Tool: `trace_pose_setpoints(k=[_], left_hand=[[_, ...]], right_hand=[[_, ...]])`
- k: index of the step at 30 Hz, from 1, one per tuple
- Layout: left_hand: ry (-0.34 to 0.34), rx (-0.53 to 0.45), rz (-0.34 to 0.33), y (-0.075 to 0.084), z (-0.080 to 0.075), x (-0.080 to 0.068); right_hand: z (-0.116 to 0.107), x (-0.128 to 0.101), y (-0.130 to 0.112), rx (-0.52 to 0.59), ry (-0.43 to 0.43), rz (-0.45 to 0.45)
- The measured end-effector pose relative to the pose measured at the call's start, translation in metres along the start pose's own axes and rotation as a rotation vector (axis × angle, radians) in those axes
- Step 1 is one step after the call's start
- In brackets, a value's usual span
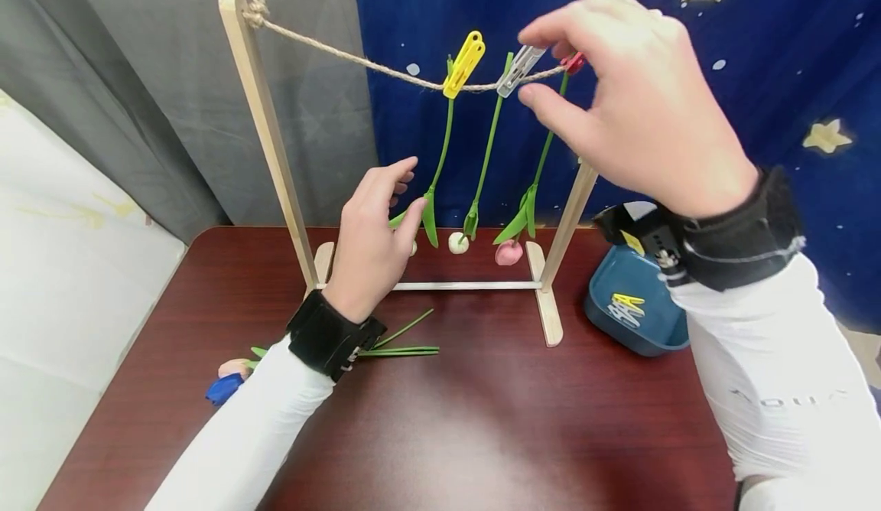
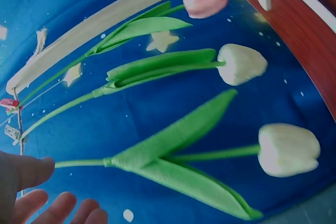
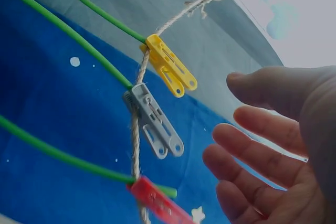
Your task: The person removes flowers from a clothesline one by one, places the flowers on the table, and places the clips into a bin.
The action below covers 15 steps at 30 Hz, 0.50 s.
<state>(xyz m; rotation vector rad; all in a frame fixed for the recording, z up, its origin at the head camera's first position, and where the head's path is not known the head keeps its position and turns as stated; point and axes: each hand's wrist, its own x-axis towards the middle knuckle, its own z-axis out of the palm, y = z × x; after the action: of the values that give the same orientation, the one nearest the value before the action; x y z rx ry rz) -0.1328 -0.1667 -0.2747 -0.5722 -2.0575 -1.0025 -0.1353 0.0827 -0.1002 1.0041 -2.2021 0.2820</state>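
A small wooden drying frame (image 1: 275, 151) stands on the dark red tabletop (image 1: 482, 419), with a rough twine line (image 1: 344, 56) strung between its two posts. Three artificial tulips hang upside down from the line, each stem pinned by a plastic clothespin: a yellow clothespin (image 1: 463, 63), a grey clothespin (image 1: 519, 69) and a red clothespin (image 1: 573, 61). The right hand (image 1: 633, 105) is raised at the line with its fingers relaxed and spread; the right wrist view shows it just beside the grey clothespin, apart from it and holding nothing. The left hand (image 1: 375, 243) hovers lower, fingers straight and loose, beside the green leaf (image 1: 428, 220) of the tulip under the yellow clothespin, gripping nothing. A white tulip head (image 1: 458, 242) and a pink tulip head (image 1: 508, 252) dangle just above the tabletop. More tulips lie flat by the left sleeve, among them a blue tulip head (image 1: 222, 390). A dark blue plastic tub (image 1: 633, 320) holding spare clothespins sits to the right of the frame.
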Motion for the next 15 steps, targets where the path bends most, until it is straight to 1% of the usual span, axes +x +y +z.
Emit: trace_pose_setpoints(k=[5,8,12,15], left_hand=[[0.024,-0.054,-0.043,0.001,0.012,0.012],[0.043,-0.074,-0.068,0.001,0.017,0.019],[0.052,-0.094,-0.09,0.002,0.024,0.027],[0.048,-0.104,-0.098,0.001,0.03,0.033]], right_hand=[[0.008,0.028,-0.002,-0.002,-0.094,0.039],[0.013,0.042,-0.002,-0.001,-0.146,0.04],[0.018,0.054,0.0,-0.031,-0.214,0.029],[0.021,0.059,0.001,-0.067,-0.259,0.046]])
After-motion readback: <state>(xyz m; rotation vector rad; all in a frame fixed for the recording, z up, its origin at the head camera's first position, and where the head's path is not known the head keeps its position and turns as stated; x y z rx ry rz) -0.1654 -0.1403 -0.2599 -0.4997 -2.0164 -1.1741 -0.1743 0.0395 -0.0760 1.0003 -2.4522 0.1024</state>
